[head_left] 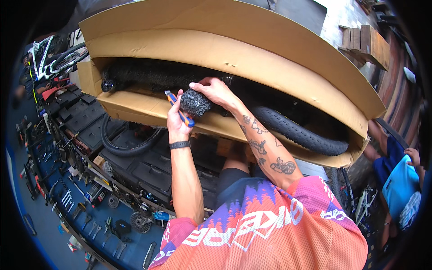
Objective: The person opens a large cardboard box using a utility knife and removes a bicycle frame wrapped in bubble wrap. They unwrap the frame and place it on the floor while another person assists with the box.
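My left hand is closed round a utility knife with a blue and orange handle, its tip pointing up and away. Beside the knife is a bundle in black bubble wrap, held between both hands over the near edge of a long open cardboard box. My right hand grips the bundle's upper right side, thumb toward my left hand. What the wrap covers is hidden. Inside the box lie dark wrapped parts and, at the right, a knobby bicycle tyre.
The box's tall far flap stands raised. Below the box at the left are a bicycle wheel and black cases. Hand tools hang on a blue board. A person in a light blue garment is at the right, near a wooden crate.
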`<state>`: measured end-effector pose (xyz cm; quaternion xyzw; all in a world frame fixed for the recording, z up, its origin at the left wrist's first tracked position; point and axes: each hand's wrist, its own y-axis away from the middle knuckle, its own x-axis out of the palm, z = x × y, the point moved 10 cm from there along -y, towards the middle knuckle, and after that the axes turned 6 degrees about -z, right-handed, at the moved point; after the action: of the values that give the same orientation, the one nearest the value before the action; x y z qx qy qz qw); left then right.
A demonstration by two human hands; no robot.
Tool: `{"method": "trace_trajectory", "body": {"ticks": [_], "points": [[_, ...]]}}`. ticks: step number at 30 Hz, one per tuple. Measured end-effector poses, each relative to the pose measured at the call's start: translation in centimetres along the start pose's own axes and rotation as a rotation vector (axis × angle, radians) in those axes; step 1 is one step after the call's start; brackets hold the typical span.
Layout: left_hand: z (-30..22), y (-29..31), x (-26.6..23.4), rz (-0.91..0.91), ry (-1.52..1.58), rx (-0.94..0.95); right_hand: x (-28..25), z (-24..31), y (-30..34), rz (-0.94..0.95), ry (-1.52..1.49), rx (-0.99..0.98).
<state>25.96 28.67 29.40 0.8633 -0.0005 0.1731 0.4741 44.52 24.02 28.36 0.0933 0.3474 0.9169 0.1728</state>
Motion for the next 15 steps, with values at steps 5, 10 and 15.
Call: {"method": "trace_trajectory", "body": {"ticks": [5, 10, 15], "points": [[-2.8, 1.4, 0.2, -0.115, -0.258, 0.356, 1.6, 3.7, -1.2, 0.058, 0.231, -0.141], [-1.1, 2.7, -0.3, -0.224, -0.068, 0.446, 2.5, 5.0, -0.9, 0.091, 0.265, -0.328], [0.9, 3.5, -1.6, -0.361, -0.034, 0.281, 0.8, 6.0, 1.1, -0.125, 0.201, -0.522]]}}
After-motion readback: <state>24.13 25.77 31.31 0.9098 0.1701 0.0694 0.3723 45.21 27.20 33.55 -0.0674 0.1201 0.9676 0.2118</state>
